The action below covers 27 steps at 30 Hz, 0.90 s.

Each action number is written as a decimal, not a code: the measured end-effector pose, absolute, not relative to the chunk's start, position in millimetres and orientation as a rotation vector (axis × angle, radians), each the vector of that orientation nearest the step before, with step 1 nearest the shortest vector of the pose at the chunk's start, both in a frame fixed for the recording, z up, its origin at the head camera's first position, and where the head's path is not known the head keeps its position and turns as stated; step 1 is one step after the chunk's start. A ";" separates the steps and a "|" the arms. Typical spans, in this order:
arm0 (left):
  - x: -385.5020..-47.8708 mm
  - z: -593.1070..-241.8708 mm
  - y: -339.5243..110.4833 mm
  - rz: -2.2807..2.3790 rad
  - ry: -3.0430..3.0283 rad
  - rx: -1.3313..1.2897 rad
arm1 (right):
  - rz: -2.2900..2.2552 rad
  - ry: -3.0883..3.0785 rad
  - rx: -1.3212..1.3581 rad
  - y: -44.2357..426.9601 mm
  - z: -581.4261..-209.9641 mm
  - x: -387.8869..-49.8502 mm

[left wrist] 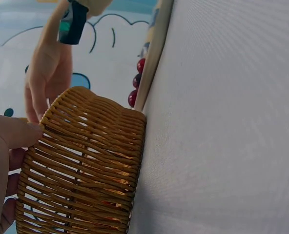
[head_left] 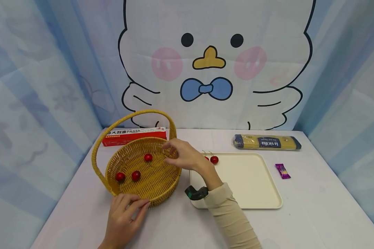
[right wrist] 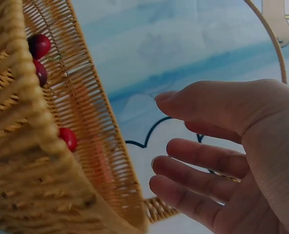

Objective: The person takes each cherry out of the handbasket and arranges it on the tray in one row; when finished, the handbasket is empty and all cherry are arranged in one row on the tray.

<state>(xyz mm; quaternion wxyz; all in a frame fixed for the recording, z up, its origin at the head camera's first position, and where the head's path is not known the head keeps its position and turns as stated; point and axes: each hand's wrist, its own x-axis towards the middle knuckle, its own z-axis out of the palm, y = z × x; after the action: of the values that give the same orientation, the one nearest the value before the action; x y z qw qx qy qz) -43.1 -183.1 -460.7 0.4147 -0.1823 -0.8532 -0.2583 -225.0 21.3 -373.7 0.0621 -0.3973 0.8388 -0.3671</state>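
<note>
A wicker basket (head_left: 156, 173) with a tall handle (head_left: 96, 152) holds three red cherries, one of them (head_left: 148, 157) toward its back. My left hand (head_left: 123, 216) grips the basket's near rim, with thumb and fingers on either side of the weave (left wrist: 81, 165) in the left wrist view. Over the basket's right side hovers my right hand (head_left: 187, 155), fingers spread and slightly bent; in the right wrist view this hand (right wrist: 222, 161) holds nothing. More cherries (head_left: 214, 159) lie at the back left of a cream tray (head_left: 243, 180), partly behind my right hand.
Behind the basket lies a red and white pasta box (head_left: 121, 138). A pack of spaghetti (head_left: 268, 142) is at the back right, and a small purple packet (head_left: 282, 171) lies right of the tray. A printed curtain (head_left: 205, 114) stands along the table's back and sides.
</note>
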 end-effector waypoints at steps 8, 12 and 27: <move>-43.1 -459.8 -182.8 -0.638 -2.151 -0.455 | -0.972 2.539 -1.196 -1.4 -381.7 -219.0; -43.4 -459.7 -182.8 -0.633 -2.141 -0.459 | -0.909 2.549 -1.229 -11.1 -386.1 -215.4; -43.4 -460.9 -183.8 -0.630 -2.152 -0.460 | -0.720 2.514 -1.275 -41.2 -403.7 -204.9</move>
<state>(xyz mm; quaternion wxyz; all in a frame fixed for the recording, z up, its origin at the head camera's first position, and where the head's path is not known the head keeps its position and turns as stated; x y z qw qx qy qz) -43.4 -183.8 -460.9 0.4135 -0.1829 -0.8560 -0.2508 -204.9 -41.2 -403.7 0.1158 -0.4352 0.8583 -0.2458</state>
